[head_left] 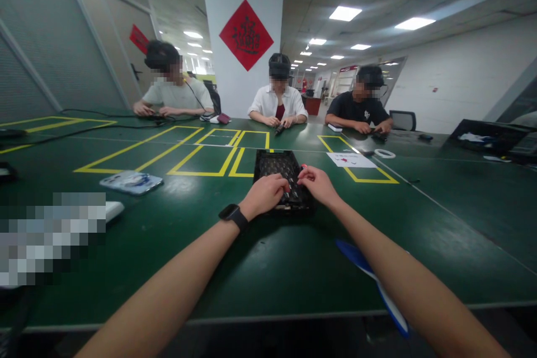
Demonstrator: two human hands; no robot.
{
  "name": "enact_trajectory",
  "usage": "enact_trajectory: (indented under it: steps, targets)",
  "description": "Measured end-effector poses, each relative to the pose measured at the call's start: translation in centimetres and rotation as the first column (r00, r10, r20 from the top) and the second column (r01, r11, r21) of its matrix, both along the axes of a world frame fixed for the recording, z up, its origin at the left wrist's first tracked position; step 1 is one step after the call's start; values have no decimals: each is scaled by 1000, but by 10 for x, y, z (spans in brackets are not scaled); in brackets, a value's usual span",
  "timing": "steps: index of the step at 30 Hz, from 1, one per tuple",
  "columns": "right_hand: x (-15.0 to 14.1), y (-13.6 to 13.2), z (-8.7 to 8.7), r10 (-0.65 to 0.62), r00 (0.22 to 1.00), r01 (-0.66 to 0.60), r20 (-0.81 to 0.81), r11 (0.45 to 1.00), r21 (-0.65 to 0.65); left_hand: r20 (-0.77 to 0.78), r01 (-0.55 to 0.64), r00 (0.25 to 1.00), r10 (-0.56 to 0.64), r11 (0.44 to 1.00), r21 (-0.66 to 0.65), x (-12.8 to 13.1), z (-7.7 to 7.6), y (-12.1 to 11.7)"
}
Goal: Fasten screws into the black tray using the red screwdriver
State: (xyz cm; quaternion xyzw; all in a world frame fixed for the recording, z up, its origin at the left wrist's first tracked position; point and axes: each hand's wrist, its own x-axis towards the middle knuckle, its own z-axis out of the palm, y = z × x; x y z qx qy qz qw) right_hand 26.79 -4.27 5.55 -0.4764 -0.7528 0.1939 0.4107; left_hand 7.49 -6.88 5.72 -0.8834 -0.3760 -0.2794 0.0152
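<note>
A black open box [274,161] stands on the green table in front of me, its inside lined with dark, bumpy, shiny shapes that I cannot make out. My left hand [268,193], with a black watch [233,216] on its wrist, reaches over the box's left side. Its fingers are curled down together at the contents, and what they grip is hidden. Over the box's right edge, my right hand [316,183] has thumb and fingers pinched together. Something small and red shows at those fingertips, too small to name.
A phone [132,182] lies to the left, near a white object [114,210] partly blurred out. Under my right forearm is a blue and white flat thing [356,254]. Paper [351,160] and a white ring [385,154] lie beyond. Three people sit across the table [176,268].
</note>
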Motion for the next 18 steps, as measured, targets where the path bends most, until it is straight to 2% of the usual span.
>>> enact_trajectory:
  steps: [2, 4, 5, 8, 11, 15, 18]
  targets:
    - [10, 4, -1, -225, 968, 217, 116, 973, 73, -8, 75, 997, -75, 997, -8, -1, 2, -1]
    - [20, 7, -4, -388, 870, 377, 304, 921, 97, -13, 126, 992, -127, 992, -13, -2, 3, -2]
    - [23, 8, -6, -430, 811, 430, 397, 898, 95, -12, 140, 990, -140, 990, -14, -2, 3, -2]
    - [28, 10, -14, -455, 669, 525, 587, 849, 60, -14, 160, 987, -161, 987, -20, -2, 3, -2]
    - [24, 14, -19, -445, 608, 550, 658, 833, 55, -23, 170, 985, -171, 985, -30, -2, 3, -1]
    - [19, 19, -23, -433, 591, 541, 680, 839, 63, -42, 171, 984, -173, 984, -39, -1, 2, 0]
    - [20, 22, -25, -436, 658, 534, 614, 845, 28, -54, 159, 985, -161, 986, -42, -2, 1, 0]
